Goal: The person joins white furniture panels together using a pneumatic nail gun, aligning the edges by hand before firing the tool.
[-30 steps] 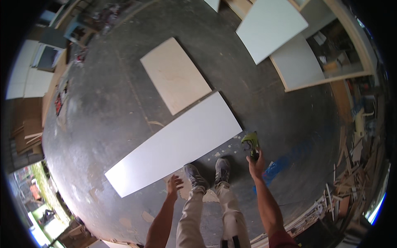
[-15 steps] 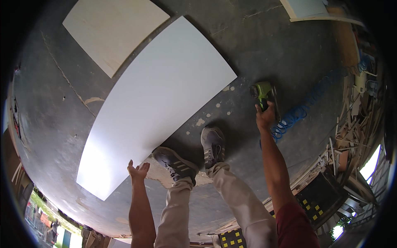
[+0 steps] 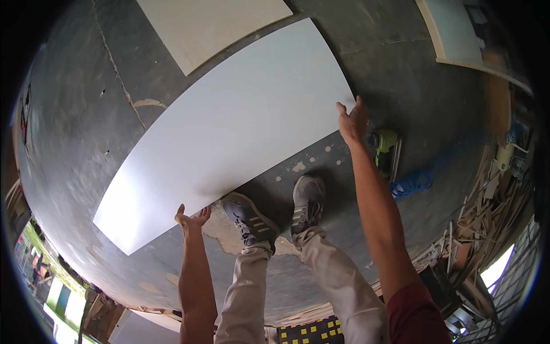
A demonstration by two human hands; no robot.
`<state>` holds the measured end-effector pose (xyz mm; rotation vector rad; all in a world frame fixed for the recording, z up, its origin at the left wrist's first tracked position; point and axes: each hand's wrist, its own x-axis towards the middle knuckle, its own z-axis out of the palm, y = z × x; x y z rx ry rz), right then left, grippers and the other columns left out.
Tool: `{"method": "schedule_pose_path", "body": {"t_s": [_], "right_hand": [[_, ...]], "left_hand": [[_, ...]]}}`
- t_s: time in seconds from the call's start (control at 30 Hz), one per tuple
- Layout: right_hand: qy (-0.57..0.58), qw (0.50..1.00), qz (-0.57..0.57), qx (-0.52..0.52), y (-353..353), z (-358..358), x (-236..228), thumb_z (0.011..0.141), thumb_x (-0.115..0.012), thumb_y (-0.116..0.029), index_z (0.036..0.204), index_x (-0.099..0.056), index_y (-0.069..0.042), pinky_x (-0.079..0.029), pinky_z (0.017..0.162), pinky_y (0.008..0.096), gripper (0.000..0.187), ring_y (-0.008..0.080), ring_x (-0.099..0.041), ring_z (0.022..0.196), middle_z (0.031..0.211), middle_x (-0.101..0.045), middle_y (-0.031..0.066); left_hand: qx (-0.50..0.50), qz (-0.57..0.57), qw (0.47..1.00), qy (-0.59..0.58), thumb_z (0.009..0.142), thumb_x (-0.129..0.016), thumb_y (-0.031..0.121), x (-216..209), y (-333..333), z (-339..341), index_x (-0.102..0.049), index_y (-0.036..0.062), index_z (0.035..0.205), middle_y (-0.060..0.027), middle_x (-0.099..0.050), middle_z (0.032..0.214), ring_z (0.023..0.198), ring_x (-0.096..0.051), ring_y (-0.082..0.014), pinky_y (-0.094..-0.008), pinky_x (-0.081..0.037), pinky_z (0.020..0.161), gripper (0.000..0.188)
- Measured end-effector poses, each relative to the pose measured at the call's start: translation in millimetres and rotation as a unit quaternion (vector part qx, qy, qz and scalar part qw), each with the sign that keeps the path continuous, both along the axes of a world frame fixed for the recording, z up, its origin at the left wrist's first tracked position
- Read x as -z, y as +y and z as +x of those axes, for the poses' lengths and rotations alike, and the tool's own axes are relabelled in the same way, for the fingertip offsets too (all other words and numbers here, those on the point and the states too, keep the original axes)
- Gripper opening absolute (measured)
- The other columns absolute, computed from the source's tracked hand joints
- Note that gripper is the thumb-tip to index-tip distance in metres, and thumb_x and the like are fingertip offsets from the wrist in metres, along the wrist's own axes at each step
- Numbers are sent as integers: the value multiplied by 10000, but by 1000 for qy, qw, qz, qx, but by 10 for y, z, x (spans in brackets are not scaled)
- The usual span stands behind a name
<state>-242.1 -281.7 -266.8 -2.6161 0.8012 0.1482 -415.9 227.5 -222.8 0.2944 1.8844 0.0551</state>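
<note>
Observed long white panel flat on cracked, stained concrete floor. Saw left hand at near edge, right hand at right end, fingers of both spread, unclenched; cannot tell contact. Noted shoes crowding near edge; plywood board just beyond; green nail gun, blue coiled hose, scrap wood rightward.

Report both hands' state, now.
Left hand: open, at the near edge of the long, flat white panel; contact unclear.
Right hand: open, at that panel's right end; contact unclear.
</note>
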Motion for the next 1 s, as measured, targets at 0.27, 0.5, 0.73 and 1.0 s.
{"method": "schedule_pose_path", "body": {"t_s": [0.27,0.5,0.73,1.0], "right_hand": [[116,955,250,110,-193,408,-481,873,-702,-347,1141,-675,25,-510,876,375,460,289,-676,963,1037,-711,175],[-53,965,236,103,-168,576,-1039,840,-733,-154,1121,-684,20,-505,845,325,334,208,-671,938,1020,-720,112],[-150,933,271,183,218,1153,-1912,816,-741,-126,1103,-694,8,-511,801,302,320,181,-661,858,969,-703,94],[-319,868,291,245,1002,1550,-2083,816,-737,-127,1169,-594,-3,-524,798,372,401,241,-603,1038,1139,-569,129]], "left_hand": [[-48,59,997,16,885,-645,336,-17,71,-128,-531,93,1209,-109,-565,1112,930,-528,-246,-372,-406,689,420],[65,100,992,-33,921,-604,239,-714,204,-29,-561,61,1102,-111,-573,1020,838,-536,-227,-346,-432,626,257],[69,167,983,-44,901,-594,94,-1765,601,681,-493,-23,1138,-139,-511,1074,857,-535,-244,-355,-487,654,283],[316,307,898,6,809,-642,177,-2635,530,2071,-440,-21,1401,-193,-531,1319,1219,-527,-342,-484,-501,950,656]]}}
